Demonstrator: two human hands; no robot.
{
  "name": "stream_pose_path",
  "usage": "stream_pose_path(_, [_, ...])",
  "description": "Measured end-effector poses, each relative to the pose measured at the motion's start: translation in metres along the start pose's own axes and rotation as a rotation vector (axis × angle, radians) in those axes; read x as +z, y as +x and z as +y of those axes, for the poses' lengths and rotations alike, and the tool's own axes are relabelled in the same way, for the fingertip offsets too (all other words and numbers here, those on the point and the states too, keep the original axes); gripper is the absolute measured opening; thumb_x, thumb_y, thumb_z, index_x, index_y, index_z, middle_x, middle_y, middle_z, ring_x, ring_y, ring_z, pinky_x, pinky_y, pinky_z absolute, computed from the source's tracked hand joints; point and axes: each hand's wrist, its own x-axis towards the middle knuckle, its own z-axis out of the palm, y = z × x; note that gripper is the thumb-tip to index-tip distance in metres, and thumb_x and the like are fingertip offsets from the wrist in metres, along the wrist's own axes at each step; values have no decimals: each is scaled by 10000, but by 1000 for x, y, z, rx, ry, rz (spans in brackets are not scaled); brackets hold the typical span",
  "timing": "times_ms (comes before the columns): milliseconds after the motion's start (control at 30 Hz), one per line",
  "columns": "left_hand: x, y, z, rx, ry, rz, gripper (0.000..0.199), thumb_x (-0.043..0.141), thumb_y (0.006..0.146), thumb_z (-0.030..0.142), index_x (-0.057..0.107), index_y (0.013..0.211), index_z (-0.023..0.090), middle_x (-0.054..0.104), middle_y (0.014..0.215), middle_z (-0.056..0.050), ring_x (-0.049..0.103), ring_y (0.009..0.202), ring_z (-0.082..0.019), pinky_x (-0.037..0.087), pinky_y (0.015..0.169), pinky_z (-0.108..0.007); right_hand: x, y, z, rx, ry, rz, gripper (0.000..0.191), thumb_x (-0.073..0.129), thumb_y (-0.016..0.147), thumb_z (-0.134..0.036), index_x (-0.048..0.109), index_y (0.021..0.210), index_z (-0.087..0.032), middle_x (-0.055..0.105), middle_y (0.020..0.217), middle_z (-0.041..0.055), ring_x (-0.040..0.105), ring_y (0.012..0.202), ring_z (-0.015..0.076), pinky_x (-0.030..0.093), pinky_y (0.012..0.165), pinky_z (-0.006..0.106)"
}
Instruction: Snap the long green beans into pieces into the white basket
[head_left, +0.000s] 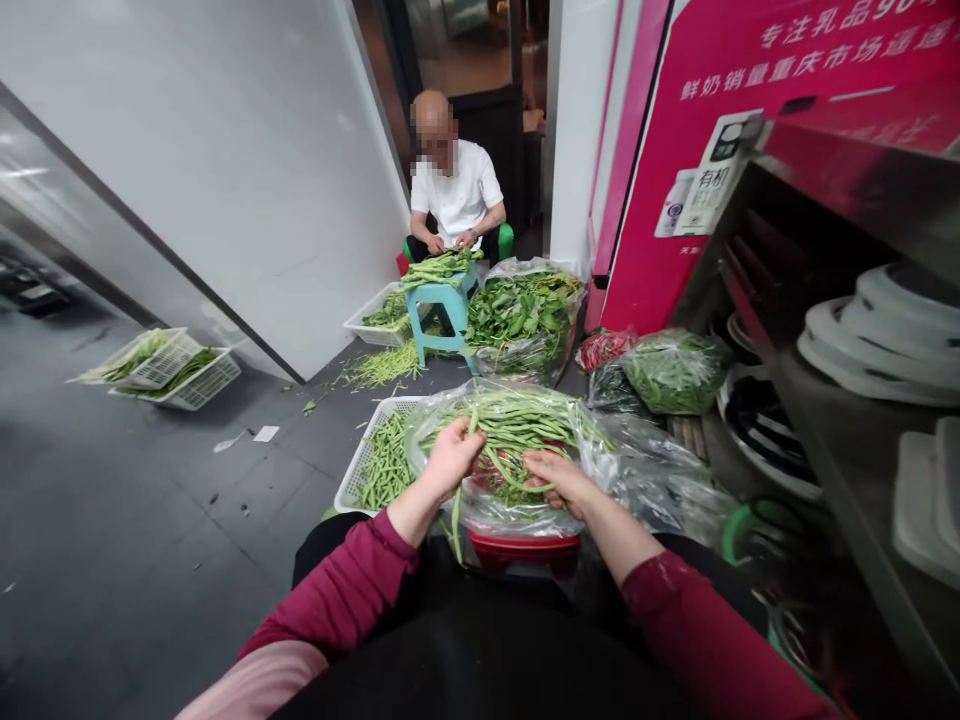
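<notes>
My left hand (454,455) is closed around long green beans (456,525), which stick up past the thumb and hang below the fist. A curved green bean runs from near my left hand into the bent fingers of my right hand (561,480), which grips its end. Both hands are over an open clear plastic bag (487,515). Whole long beans (525,415) lie along its far side, and small scraps (510,490) are in the middle. Under the bag is a red stool or tub (525,548). Left of it, a white basket (358,452) holds short bean pieces (386,465).
A person (457,195) in white sits ahead, handling greens on a light-blue stool (435,293). Beside it stands a bag of leafy greens (525,310). White baskets (199,395) are on the floor at left. A metal shelf (840,480) with stacked dishes is close on the right.
</notes>
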Motion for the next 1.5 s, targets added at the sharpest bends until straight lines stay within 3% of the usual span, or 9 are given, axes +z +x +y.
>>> stream_pose_path(233, [7,21,-26,-247,-206,-242,257,580,654,307,350,680,196,288,421,119,186,295,-4,106,342,-137,14,-24,-3,-15,23,-461,376,586,718,-495,582,757,-121,534,538,-9,285,319,18,148,315,175])
stream_pose_path(367, [20,16,-33,-187,-187,-201,269,578,673,360,364,686,197,309,430,114,188,309,-13,151,349,-148,21,-21,1,-121,199,-287,338,627,694,-458,467,633,-166,293,418,-104,212,319,18,133,323,164])
stream_pose_path(500, [30,-5,-30,146,70,31,235,553,710,368,414,667,183,375,477,76,335,411,-50,286,426,-178,15,-7,0,-128,375,-86,361,610,710,-464,406,617,-181,278,415,-107,189,315,18,133,314,158])
stream_pose_path(600, [37,-19,-27,335,253,8,184,552,717,324,479,657,167,454,576,39,409,548,-72,347,546,-191,8,1,-4,-83,501,89,360,565,761,-451,381,603,-186,291,400,-96,220,308,22,172,309,151])
stream_pose_path(800, [45,-7,-37,102,217,-325,204,601,668,316,542,752,140,504,590,37,431,533,-79,346,529,-199,13,-8,-3,143,341,-85,201,536,798,-367,505,747,-176,460,490,-55,393,349,48,301,344,158])
stream_pose_path(933, [43,0,-45,102,165,-248,270,655,619,313,532,787,140,531,621,34,472,569,-90,358,546,-200,13,-15,-2,124,365,-249,219,575,771,-388,518,800,-179,412,497,-78,261,311,6,145,318,120])
stream_pose_path(1200, [30,-1,-39,223,319,-126,164,539,731,302,570,674,151,558,638,-2,486,606,-112,379,614,-226,9,-21,-5,67,259,-308,306,591,745,-450,534,768,-150,437,562,-61,272,345,2,177,337,147])
stream_pose_path(1367, [41,9,-48,266,559,58,168,545,707,291,512,589,175,481,563,14,440,568,-106,323,566,-213,15,-13,3,-103,244,-187,326,643,682,-458,486,750,-180,434,546,-78,311,341,19,206,343,169])
stream_pose_path(1500, [46,22,-48,30,210,-134,221,557,677,313,438,564,166,373,454,57,325,426,-60,260,452,-196,16,-8,7,-301,93,15,383,647,639,-509,457,662,-178,430,493,-78,374,337,50,269,345,200])
